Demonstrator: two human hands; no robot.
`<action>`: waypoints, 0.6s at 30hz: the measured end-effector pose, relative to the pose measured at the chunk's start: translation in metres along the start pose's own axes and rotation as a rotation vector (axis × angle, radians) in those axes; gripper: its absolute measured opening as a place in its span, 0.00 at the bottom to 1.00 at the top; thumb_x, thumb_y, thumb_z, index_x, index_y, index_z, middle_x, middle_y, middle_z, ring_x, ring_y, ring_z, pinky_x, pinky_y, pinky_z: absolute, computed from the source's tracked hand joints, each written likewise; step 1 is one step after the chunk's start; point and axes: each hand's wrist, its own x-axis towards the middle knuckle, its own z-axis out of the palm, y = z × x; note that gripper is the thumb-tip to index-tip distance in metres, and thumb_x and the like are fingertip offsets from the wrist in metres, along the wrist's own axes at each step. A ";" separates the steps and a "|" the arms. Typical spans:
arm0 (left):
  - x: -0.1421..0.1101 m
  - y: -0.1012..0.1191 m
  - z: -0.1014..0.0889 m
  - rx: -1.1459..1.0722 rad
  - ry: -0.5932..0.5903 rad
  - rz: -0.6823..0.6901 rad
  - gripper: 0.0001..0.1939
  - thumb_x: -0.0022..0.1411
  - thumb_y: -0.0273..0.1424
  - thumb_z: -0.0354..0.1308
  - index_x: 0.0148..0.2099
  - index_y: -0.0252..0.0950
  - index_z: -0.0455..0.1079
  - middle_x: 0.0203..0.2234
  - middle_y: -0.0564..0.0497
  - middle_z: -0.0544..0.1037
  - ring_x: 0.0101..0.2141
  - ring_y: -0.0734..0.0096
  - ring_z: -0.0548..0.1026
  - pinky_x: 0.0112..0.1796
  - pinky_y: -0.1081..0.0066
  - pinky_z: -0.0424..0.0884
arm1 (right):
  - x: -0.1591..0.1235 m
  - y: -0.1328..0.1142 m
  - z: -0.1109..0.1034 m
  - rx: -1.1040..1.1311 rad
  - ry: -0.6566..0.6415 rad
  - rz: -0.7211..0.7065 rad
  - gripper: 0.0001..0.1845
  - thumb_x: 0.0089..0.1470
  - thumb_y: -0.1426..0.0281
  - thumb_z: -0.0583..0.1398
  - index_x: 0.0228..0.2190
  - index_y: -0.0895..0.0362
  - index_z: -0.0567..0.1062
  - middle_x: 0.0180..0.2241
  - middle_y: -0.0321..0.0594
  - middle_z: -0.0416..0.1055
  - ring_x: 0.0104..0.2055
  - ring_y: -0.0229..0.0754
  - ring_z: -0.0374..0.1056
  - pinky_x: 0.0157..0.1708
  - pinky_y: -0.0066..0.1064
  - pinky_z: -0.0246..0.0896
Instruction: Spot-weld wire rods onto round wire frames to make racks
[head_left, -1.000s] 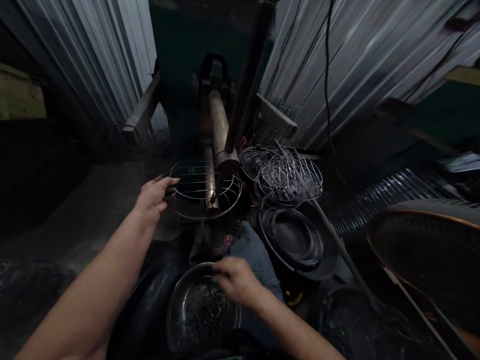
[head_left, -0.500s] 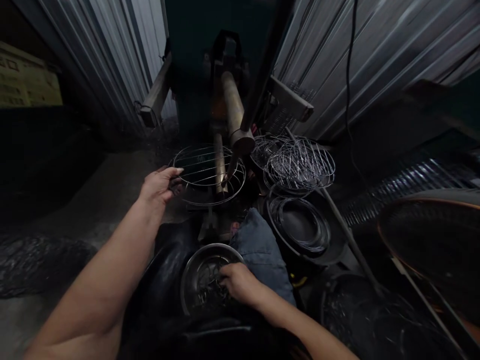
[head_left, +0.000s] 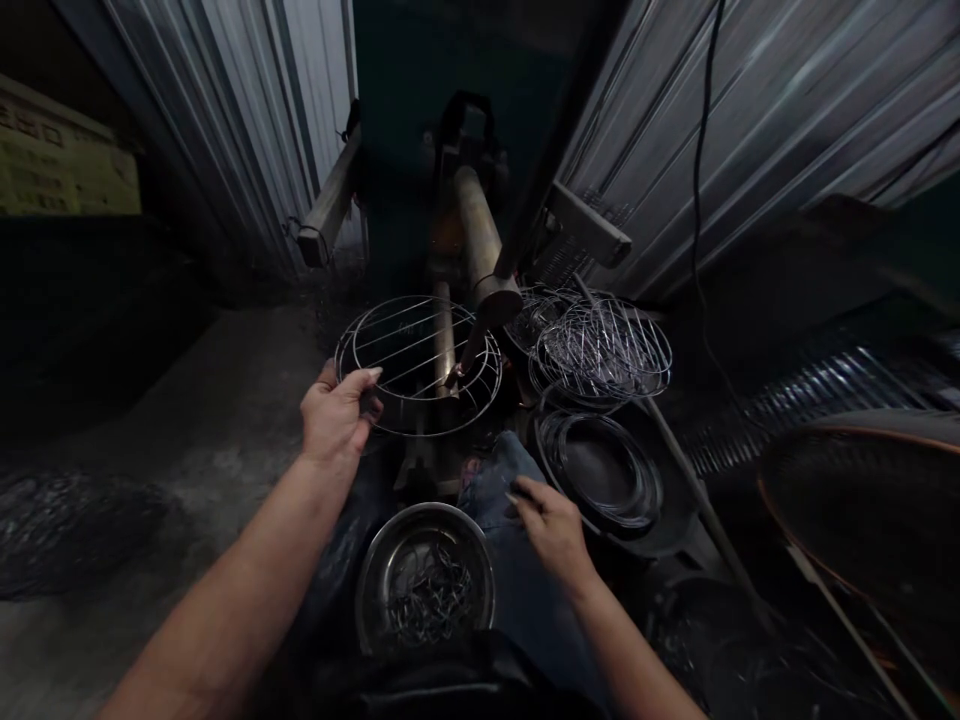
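Note:
My left hand [head_left: 337, 418] grips the rim of a round wire basket frame [head_left: 416, 365], which sits around a metal rod of a bench machine [head_left: 476, 235]. My right hand [head_left: 551, 530] hangs over my denim-clad leg [head_left: 495, 500], pinching a short bent wire piece [head_left: 521, 500] between its fingers. Just left of that hand is a steel bowl [head_left: 424, 578] holding a heap of small bent wire pieces.
Finished wire baskets [head_left: 600, 350] are stacked right of the machine, above a black pan with coiled wire [head_left: 600, 470]. A large round dark basket [head_left: 862, 510] stands at the right. Corrugated metal sheets [head_left: 750, 130] and a hanging black cable rise behind.
My right hand has left the steel bowl and moved up and right, now holding a wire piece. The frame turned slightly under my left hand, and the view tilted a little.

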 end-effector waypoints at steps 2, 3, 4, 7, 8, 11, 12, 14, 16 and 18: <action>-0.007 -0.004 0.005 -0.012 -0.008 -0.015 0.23 0.31 0.26 0.70 0.32 0.36 0.64 0.21 0.58 0.68 0.21 0.76 0.66 0.20 0.75 0.64 | 0.021 -0.026 0.001 0.053 -0.021 -0.053 0.11 0.54 0.66 0.58 0.33 0.56 0.79 0.25 0.39 0.74 0.25 0.40 0.70 0.28 0.29 0.66; -0.010 -0.006 0.007 -0.020 -0.003 -0.021 0.24 0.30 0.26 0.70 0.33 0.36 0.64 0.22 0.58 0.67 0.21 0.76 0.66 0.20 0.75 0.63 | 0.032 -0.040 0.003 0.062 -0.033 -0.102 0.10 0.54 0.67 0.58 0.31 0.55 0.79 0.26 0.38 0.74 0.27 0.39 0.70 0.30 0.28 0.66; -0.013 -0.008 0.009 -0.030 0.000 -0.023 0.24 0.30 0.25 0.70 0.33 0.36 0.64 0.22 0.58 0.67 0.22 0.76 0.66 0.20 0.75 0.63 | 0.043 -0.052 0.005 0.059 -0.033 -0.144 0.09 0.55 0.68 0.58 0.31 0.55 0.79 0.27 0.39 0.74 0.29 0.39 0.70 0.32 0.28 0.65; -0.018 -0.012 0.013 -0.043 0.003 -0.006 0.24 0.31 0.26 0.70 0.33 0.36 0.64 0.23 0.58 0.68 0.23 0.76 0.67 0.21 0.75 0.63 | 0.070 -0.079 0.021 -0.003 0.017 -0.168 0.10 0.54 0.70 0.57 0.29 0.56 0.79 0.25 0.39 0.74 0.30 0.41 0.70 0.34 0.30 0.64; -0.019 -0.013 0.014 -0.042 0.003 -0.002 0.24 0.31 0.26 0.70 0.33 0.36 0.64 0.23 0.58 0.68 0.23 0.76 0.67 0.21 0.75 0.63 | 0.076 -0.083 0.027 -0.013 0.034 -0.154 0.10 0.54 0.71 0.57 0.29 0.56 0.79 0.25 0.39 0.74 0.30 0.41 0.70 0.34 0.30 0.64; -0.020 -0.012 0.014 -0.039 0.010 0.003 0.24 0.32 0.26 0.70 0.33 0.36 0.64 0.24 0.58 0.68 0.22 0.76 0.67 0.20 0.75 0.63 | 0.081 -0.085 0.047 0.090 0.083 -0.070 0.09 0.52 0.70 0.57 0.30 0.56 0.79 0.27 0.39 0.76 0.30 0.42 0.71 0.34 0.31 0.65; -0.019 -0.011 0.015 -0.043 0.012 0.012 0.24 0.32 0.26 0.70 0.33 0.36 0.64 0.24 0.58 0.68 0.22 0.77 0.67 0.20 0.75 0.63 | 0.081 -0.084 0.053 0.160 0.099 -0.024 0.09 0.53 0.69 0.58 0.31 0.56 0.79 0.27 0.39 0.76 0.29 0.41 0.71 0.33 0.31 0.66; -0.018 -0.009 0.015 -0.053 0.007 0.026 0.24 0.32 0.26 0.70 0.34 0.36 0.65 0.25 0.58 0.68 0.21 0.78 0.67 0.20 0.76 0.62 | 0.078 -0.081 0.061 0.320 0.122 0.079 0.10 0.53 0.66 0.59 0.31 0.57 0.78 0.24 0.37 0.74 0.25 0.40 0.69 0.27 0.29 0.65; -0.017 -0.007 0.015 -0.061 -0.011 0.028 0.25 0.32 0.25 0.70 0.36 0.36 0.66 0.26 0.58 0.68 0.22 0.78 0.67 0.20 0.76 0.62 | 0.074 -0.080 0.065 0.474 0.130 0.176 0.11 0.52 0.63 0.61 0.30 0.58 0.78 0.20 0.35 0.72 0.21 0.38 0.67 0.22 0.27 0.63; -0.016 -0.006 0.014 -0.064 -0.022 0.020 0.25 0.32 0.25 0.70 0.36 0.36 0.67 0.27 0.57 0.69 0.23 0.78 0.67 0.20 0.77 0.62 | 0.073 -0.081 0.068 0.595 0.143 0.237 0.12 0.50 0.61 0.62 0.30 0.58 0.77 0.18 0.33 0.70 0.20 0.37 0.66 0.20 0.27 0.62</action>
